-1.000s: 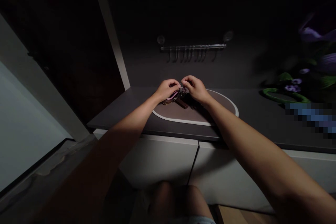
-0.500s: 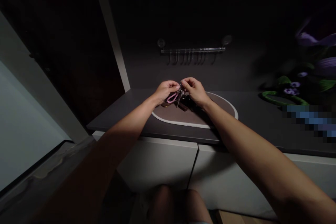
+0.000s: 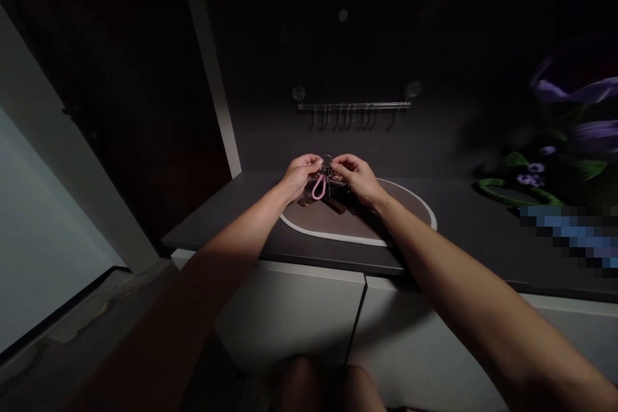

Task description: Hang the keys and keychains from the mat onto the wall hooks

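Over an oval mat (image 3: 333,228) on the dark counter, my two hands meet at a metal key ring (image 3: 327,158). My left hand (image 3: 300,177) pinches it from the left side. From the right, my right hand (image 3: 355,175) grips the ring between thumb and fingers. A pink braided loop strap (image 3: 319,188) hangs below the ring, with a thin metal piece beside it, likely a key, too dim to be sure. Small brown and dark items (image 3: 334,205) lie on the mat under my hands, partly hidden by them.
A clear rail (image 3: 355,105) with several hooks is fixed to the dark wall behind. Purple flowers and a green ring-shaped piece (image 3: 516,193) stand at the right, near a blurred blue patch. White cabinet doors (image 3: 294,309) lie below the counter edge.
The ring now shows upright between my fingers, and the pink strap has swung from slanting to hanging down. My view has tilted slightly upward.
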`<state>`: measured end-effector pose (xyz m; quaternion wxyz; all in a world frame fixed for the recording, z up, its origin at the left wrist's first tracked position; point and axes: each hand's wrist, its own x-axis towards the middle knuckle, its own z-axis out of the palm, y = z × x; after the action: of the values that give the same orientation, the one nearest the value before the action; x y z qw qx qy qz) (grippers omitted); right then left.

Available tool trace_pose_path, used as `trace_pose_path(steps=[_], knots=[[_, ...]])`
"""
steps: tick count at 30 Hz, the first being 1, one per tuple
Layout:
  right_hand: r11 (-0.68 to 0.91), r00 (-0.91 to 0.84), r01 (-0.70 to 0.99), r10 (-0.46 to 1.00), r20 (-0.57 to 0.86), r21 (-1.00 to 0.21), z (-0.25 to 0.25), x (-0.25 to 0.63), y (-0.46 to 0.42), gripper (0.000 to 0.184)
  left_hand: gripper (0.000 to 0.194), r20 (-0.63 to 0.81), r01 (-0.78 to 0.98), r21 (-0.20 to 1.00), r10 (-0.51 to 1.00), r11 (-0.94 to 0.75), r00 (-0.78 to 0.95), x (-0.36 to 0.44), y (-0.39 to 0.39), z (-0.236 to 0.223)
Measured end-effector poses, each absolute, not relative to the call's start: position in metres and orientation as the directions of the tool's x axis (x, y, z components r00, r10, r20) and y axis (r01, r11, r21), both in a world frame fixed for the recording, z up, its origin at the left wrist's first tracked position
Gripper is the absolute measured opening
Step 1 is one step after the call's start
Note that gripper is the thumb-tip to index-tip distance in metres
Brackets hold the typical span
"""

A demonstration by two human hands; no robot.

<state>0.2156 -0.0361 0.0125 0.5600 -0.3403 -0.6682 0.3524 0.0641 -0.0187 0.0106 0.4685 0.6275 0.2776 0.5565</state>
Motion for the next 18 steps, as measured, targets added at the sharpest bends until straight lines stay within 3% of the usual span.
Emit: trace_pose_path(steps=[8, 14, 18], knots=[[0.523, -0.106, 0.055, 0.850, 0.516, -0.851, 0.013, 0.214, -0.033, 0.025, 0.013, 0.433, -0.232, 0.894, 0.874, -0.384, 0.222, 0.067, -0.016, 0.008], [0.464, -0.079, -0.019, 0.883, 0.464, -0.886, 0.022, 0.208, -0.039, 0.023, 0.013, 0.630, 0.029, 0.769, 0.766, -0.638, 0.130, 0.064, -0.013, 0.013], [0.429, -0.073, -0.076, 0.898, 0.434, -0.900, 0.029, 0.201, -0.037, 0.026, 0.014, 0.705, 0.163, 0.690, 0.706, -0.705, 0.065, 0.058, -0.007, 0.015]])
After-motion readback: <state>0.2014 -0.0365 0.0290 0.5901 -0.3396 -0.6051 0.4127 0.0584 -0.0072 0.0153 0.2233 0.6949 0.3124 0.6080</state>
